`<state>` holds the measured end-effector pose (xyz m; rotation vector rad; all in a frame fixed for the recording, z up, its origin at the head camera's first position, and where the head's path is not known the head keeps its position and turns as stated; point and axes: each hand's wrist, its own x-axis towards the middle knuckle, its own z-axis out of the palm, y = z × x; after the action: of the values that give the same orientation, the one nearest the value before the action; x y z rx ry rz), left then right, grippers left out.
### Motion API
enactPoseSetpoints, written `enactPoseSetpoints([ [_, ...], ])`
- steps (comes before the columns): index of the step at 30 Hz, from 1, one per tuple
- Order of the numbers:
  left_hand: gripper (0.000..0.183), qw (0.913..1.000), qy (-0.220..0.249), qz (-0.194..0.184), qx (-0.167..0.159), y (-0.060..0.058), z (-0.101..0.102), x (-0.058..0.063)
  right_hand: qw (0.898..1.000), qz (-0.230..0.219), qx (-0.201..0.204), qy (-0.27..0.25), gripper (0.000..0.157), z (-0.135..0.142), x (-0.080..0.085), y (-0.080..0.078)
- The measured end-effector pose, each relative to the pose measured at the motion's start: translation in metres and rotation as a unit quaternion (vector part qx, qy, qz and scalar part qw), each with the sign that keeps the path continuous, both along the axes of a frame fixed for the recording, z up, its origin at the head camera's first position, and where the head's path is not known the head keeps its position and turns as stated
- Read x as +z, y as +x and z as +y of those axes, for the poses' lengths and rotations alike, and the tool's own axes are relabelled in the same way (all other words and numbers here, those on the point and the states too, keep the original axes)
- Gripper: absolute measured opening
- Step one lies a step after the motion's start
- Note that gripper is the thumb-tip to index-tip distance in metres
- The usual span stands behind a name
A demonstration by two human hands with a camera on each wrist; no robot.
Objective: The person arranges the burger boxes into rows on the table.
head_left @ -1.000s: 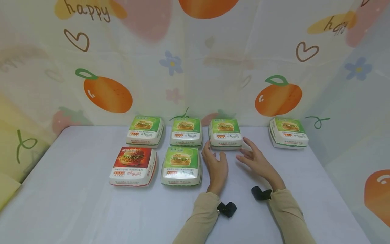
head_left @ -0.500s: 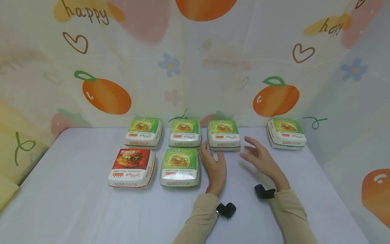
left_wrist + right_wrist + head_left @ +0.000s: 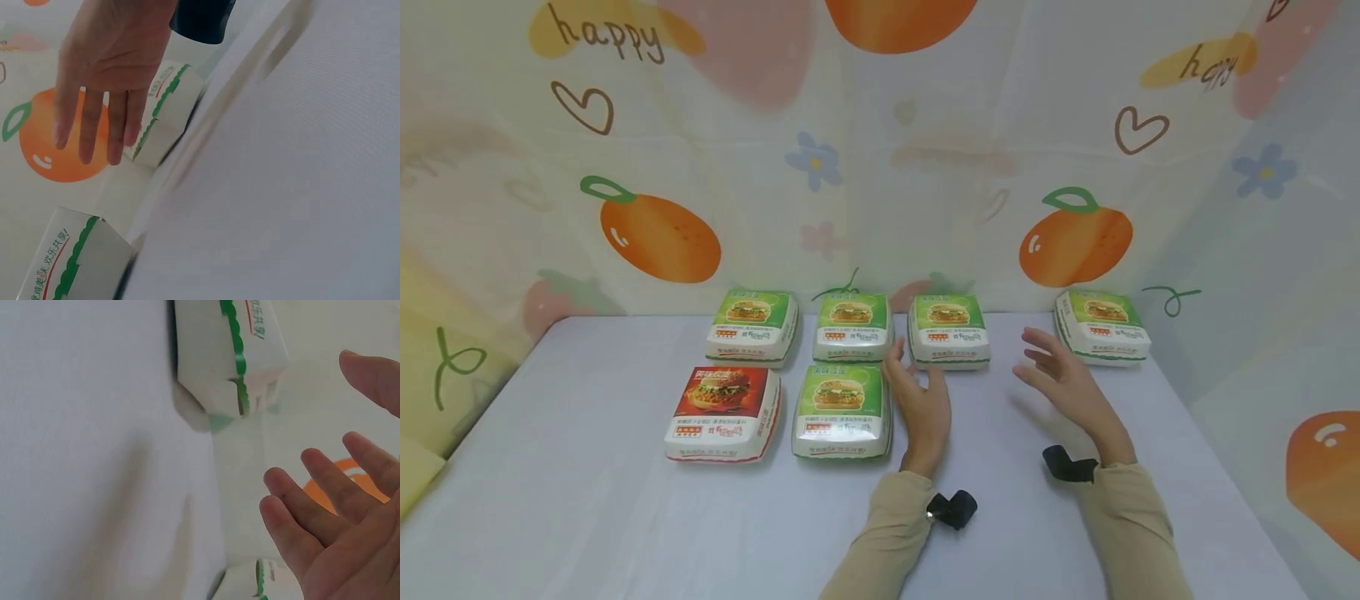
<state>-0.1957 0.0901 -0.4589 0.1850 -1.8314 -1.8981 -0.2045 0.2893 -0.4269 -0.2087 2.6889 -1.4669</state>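
My left hand point(image 3: 921, 417) hovers in front of the third green burger box point(image 3: 949, 333) of the back row, and in the head view it lies right beside the front green burger box point(image 3: 841, 412). In the left wrist view its fingers stretch out straight, holding nothing. My right hand point(image 3: 1075, 392) is in the air between the third box and the far-right green burger box point(image 3: 1102, 329). Loosely spread fingers with nothing in them show on that right hand point(image 3: 344, 531) in the right wrist view.
Two more green burger boxes point(image 3: 752, 327) stand at the back left. A red burger box point(image 3: 722, 415) sits in front of them. White cloth point(image 3: 587, 500) covers the table, and a printed curtain point(image 3: 880, 167) rises behind its back edge.
My right hand has drawn away from the third box toward the right. The left hand has shifted slightly left. The boxes stay in the same places.
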Motion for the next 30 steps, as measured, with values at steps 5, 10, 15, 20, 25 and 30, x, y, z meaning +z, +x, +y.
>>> enactPoseSetpoints([
  [5,0.055,0.9994,0.0,0.022,-0.028,0.0,0.0,0.003,1.0,0.0,-0.017,0.004,0.076,0.008,0.005,0.003],
  [10,0.052,0.9979,-0.011,0.021,-0.061,0.002,0.002,0.006,0.999,0.007,-0.031,0.009,0.077,0.015,0.009,0.006],
  [15,0.049,0.9961,-0.015,0.023,-0.084,0.004,0.004,0.009,0.999,0.019,-0.042,0.013,0.075,0.022,0.011,0.008],
  [20,0.047,0.9942,-0.022,0.04,-0.097,0.006,0.007,0.011,0.998,0.023,-0.049,0.015,0.074,0.026,0.011,0.009],
  [25,0.045,0.9869,-0.057,0.043,-0.145,0.011,0.016,0.014,0.998,0.026,-0.055,0.022,0.071,0.03,0.011,0.01],
  [30,0.041,0.9712,-0.107,0.031,-0.211,0.017,0.027,0.016,0.997,0.033,-0.06,0.036,0.069,0.037,0.011,0.012],
])
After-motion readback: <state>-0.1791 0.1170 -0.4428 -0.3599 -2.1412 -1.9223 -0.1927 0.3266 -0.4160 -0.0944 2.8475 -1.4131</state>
